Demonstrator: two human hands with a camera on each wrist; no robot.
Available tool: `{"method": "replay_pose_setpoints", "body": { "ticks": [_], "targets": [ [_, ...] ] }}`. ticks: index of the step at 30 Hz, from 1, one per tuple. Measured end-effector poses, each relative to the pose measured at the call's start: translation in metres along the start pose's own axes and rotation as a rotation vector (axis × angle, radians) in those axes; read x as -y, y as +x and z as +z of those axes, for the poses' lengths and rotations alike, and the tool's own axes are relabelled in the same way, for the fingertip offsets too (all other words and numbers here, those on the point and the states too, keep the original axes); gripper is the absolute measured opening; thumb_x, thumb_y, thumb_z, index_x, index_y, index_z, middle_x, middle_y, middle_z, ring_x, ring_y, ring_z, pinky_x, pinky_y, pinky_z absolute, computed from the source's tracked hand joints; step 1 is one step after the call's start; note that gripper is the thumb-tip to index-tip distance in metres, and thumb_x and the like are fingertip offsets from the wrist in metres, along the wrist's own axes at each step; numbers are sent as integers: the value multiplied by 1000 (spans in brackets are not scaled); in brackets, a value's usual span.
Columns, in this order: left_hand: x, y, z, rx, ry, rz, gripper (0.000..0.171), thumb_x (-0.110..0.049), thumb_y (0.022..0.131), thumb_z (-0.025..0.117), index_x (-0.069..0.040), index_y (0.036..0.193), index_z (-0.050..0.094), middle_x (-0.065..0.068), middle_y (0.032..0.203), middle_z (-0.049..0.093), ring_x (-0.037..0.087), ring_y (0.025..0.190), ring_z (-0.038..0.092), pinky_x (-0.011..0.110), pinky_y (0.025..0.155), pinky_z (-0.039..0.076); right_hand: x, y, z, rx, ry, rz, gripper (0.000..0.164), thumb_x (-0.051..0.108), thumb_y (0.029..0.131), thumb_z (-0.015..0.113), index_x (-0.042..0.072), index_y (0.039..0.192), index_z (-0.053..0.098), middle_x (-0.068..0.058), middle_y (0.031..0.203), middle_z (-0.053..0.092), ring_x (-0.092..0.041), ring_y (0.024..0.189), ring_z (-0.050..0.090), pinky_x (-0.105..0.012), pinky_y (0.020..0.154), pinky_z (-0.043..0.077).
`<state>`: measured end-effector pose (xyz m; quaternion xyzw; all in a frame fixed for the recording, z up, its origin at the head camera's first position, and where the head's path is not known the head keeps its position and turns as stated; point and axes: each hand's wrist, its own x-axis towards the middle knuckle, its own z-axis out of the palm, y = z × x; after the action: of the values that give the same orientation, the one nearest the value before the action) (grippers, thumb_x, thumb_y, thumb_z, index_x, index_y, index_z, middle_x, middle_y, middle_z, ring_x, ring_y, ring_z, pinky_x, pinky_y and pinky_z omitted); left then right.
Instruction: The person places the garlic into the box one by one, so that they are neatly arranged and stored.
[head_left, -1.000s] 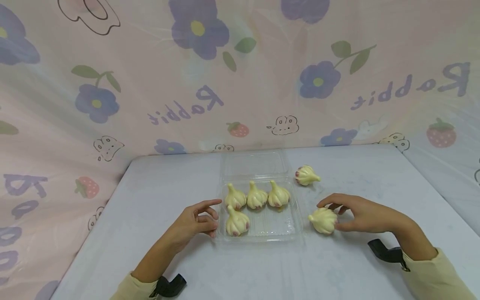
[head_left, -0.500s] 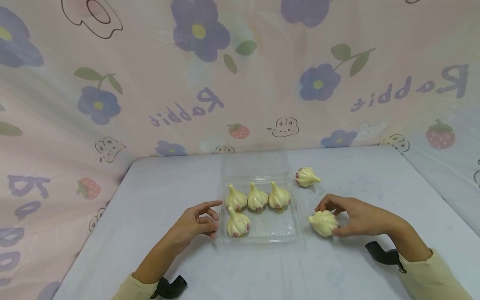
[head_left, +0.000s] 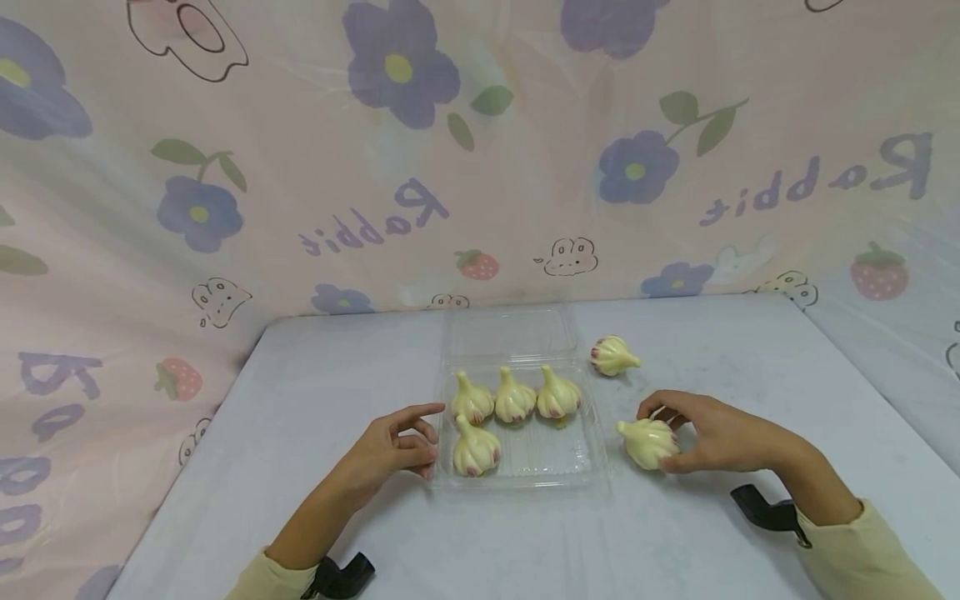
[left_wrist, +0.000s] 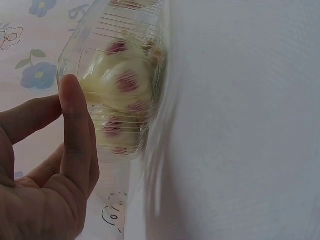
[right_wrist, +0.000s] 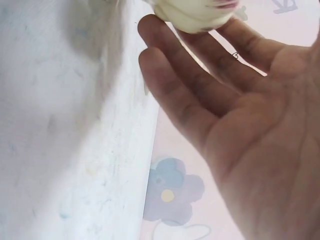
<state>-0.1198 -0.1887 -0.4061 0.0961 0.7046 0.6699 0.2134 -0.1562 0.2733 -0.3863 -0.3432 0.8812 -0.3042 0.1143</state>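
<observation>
A clear plastic clamshell box lies on the table with its lid laid back. In it sit several garlic bulbs: three across the far row and one at the near left. My left hand is at the box's left side, fingers loosely bent; in the left wrist view a fingertip meets the clear rim. To the right of the box, my right hand holds another garlic bulb between thumb and fingers, its stem pointing left. In the right wrist view only the bulb's lower part shows, beyond the fingers.
One loose garlic bulb lies on its side behind the held one, near the box's back right. The clear lid reaches toward the table's far edge. A patterned curtain hangs behind the white table.
My right hand has shifted slightly left and closed in around the bulb, which has turned a little. The left hand and box stay in place.
</observation>
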Motion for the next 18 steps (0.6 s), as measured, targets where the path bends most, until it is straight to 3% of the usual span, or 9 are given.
{"method": "replay_pose_setpoints", "body": {
  "ticks": [4, 8, 13, 18],
  "targets": [
    [1, 0, 0, 4, 0, -2, 67, 4, 91, 64, 1, 152, 35, 7, 106, 52, 7, 71, 65, 25, 69, 61, 0, 0, 1, -55, -39, 29, 49, 33, 81, 83, 24, 121, 55, 6, 119, 60, -4, 103, 59, -27, 81, 54],
    [1, 0, 1, -2, 1, -5, 67, 5, 91, 64, 1, 151, 36, 7, 105, 52, 7, 71, 65, 25, 69, 61, -1, 1, 2, -170, -105, 56, 50, 38, 80, 83, 31, 120, 55, 14, 118, 61, -2, 103, 59, -32, 85, 55],
    [1, 1, 1, -3, 3, -3, 67, 4, 91, 64, 0, 151, 36, 6, 106, 52, 7, 72, 65, 25, 69, 61, -1, 3, 1, -279, -151, 40, 54, 34, 78, 86, 31, 122, 55, 17, 118, 60, -1, 104, 58, -37, 88, 55],
    [0, 1, 1, -9, 1, -5, 68, 4, 90, 65, 1, 152, 36, 6, 105, 52, 8, 72, 65, 25, 68, 61, -1, 4, -1, -346, -140, 29, 58, 30, 78, 86, 28, 126, 54, 15, 120, 60, 1, 105, 56, -29, 89, 52]
  ]
}}
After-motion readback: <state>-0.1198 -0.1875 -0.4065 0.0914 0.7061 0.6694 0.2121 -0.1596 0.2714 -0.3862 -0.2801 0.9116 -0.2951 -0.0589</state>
